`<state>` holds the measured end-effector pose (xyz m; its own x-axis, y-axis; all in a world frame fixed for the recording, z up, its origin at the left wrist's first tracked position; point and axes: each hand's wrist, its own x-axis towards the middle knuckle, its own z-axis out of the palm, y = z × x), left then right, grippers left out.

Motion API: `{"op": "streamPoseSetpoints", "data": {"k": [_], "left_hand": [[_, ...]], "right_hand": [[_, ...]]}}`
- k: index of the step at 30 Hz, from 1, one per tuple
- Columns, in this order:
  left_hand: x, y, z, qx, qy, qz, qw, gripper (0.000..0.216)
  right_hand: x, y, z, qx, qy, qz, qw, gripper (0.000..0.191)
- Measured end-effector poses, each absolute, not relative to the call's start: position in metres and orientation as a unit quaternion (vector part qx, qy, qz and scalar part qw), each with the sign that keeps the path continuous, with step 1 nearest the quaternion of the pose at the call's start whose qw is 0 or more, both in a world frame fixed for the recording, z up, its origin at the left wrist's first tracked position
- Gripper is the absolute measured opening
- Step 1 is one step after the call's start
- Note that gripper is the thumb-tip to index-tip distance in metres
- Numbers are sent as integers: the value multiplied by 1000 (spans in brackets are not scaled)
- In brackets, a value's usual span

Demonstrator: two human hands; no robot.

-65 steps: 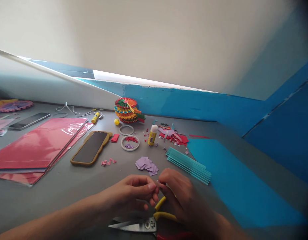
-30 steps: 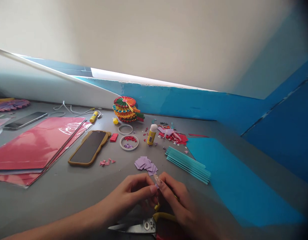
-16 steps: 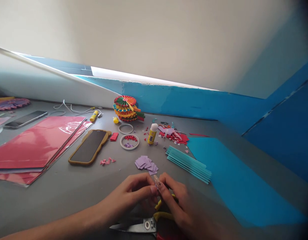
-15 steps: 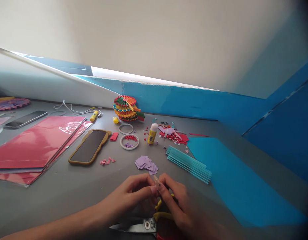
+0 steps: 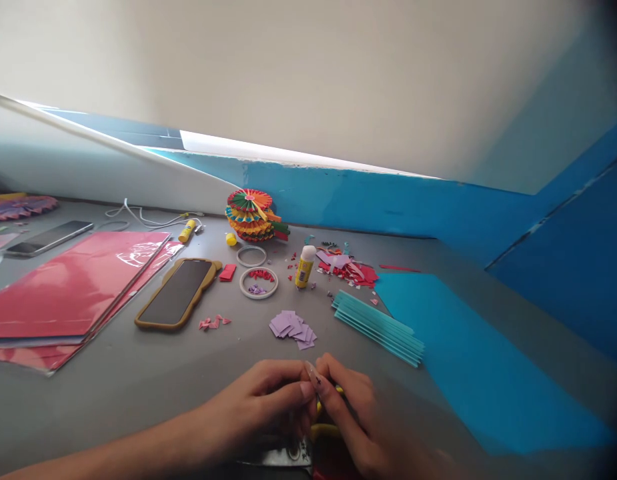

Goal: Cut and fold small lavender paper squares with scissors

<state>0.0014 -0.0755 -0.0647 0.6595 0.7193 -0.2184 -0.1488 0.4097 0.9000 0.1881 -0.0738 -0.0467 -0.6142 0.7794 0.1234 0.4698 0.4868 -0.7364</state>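
My left hand (image 5: 275, 397) and my right hand (image 5: 345, 400) meet at the front of the table. Their fingertips are pinched together, and whatever sits between them is hidden. Below and partly behind the hands is a pair of scissors (image 5: 293, 453) with yellow and red handles; I cannot tell whether the right hand touches them. Just beyond the fingers lies a loose pile of purple paper squares (image 5: 292, 328). Small folded pink paper pieces (image 5: 214, 323) are farther left. A white tape ring (image 5: 259, 283) encloses tiny red and purple folded pieces.
An uncapped glue stick (image 5: 305, 267) stands upright near paper scraps (image 5: 345, 267). Pleated teal paper (image 5: 378, 327) and a blue sheet (image 5: 448, 333) lie right. Leftward are a brown-cased phone (image 5: 178, 293) and red paper packs (image 5: 78, 283). A colourful paper-fan figure (image 5: 251, 217) stands by the wall.
Both hands have sunk slightly toward me and closed in, still fingertip to fingertip. More of the scissors is now out of view. The things on the table have stayed put.
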Motion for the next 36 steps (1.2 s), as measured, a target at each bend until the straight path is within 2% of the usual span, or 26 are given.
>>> {"op": "streamPoseSetpoints", "data": {"k": [7, 11, 14, 17, 23, 28, 36], "left_hand": [[2, -75, -71, 456, 296, 291, 787, 28], [1, -74, -68, 396, 275, 277, 831, 27], [-1, -73, -65, 376, 249, 255, 855, 25], [-3, -72, -64, 397, 251, 256, 845, 23], [0, -71, -66, 530, 333, 338, 703, 31], [0, -72, -62, 616, 381, 307, 617, 35], [-15, -70, -52, 601, 342, 181, 699, 35]], "right_hand": [[190, -73, -58, -361, -841, 313, 255, 17], [192, -72, -61, -351, -835, 313, 287, 24], [195, -68, -64, -283, -848, 295, 336, 26], [197, -65, -65, -249, -855, 283, 355, 21], [192, -67, -57, -361, -817, 363, 265, 20], [191, -68, -54, -373, -834, 328, 239, 24], [196, -64, -33, -311, -864, 359, 164, 19]]}}
